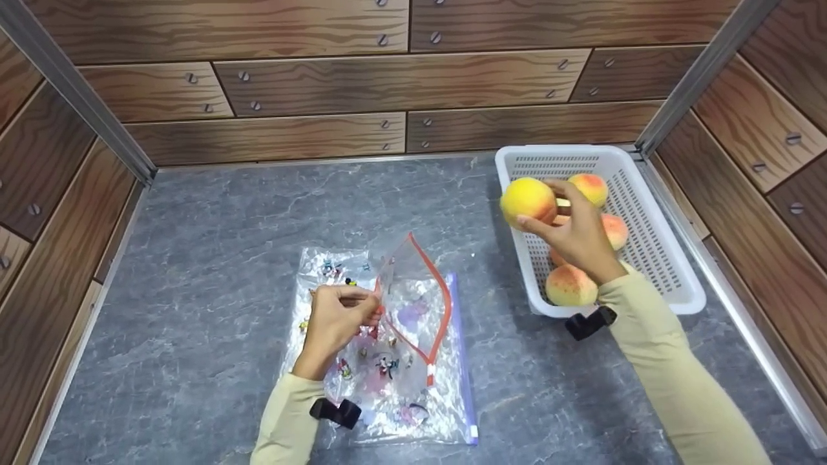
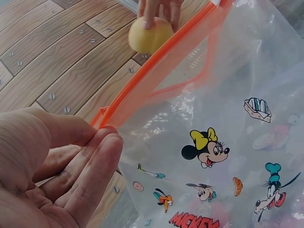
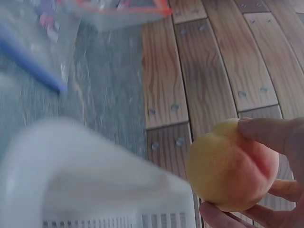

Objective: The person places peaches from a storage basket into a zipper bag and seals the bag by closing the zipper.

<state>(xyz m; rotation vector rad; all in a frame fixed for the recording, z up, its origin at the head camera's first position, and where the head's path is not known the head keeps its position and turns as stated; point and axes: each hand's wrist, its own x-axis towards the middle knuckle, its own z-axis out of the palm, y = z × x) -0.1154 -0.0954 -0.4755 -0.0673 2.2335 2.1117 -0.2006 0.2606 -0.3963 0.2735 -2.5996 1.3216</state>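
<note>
My left hand [image 1: 339, 323] pinches the orange zip edge of a clear plastic zip bag [image 2: 190, 137] printed with cartoon characters. The bag's mouth gapes, its orange rim [image 1: 446, 297] spread into a loop. In my right hand [image 1: 575, 236] is a yellow and red peach [image 1: 528, 201], gripped between thumb and fingers above the left rim of a white basket [image 1: 672, 271]. The right wrist view shows the same peach [image 3: 232, 166] with its crease towards the thumb. Several more peaches [image 1: 572, 285] lie in the basket, partly hidden by my hand and sleeve.
Under the orange-edged bag lies another clear bag with a purple zip edge [image 1: 462, 361], flat on the grey marbled table [image 1: 207, 271]. Wood-patterned panels [image 1: 310, 84] wall in the back and both sides.
</note>
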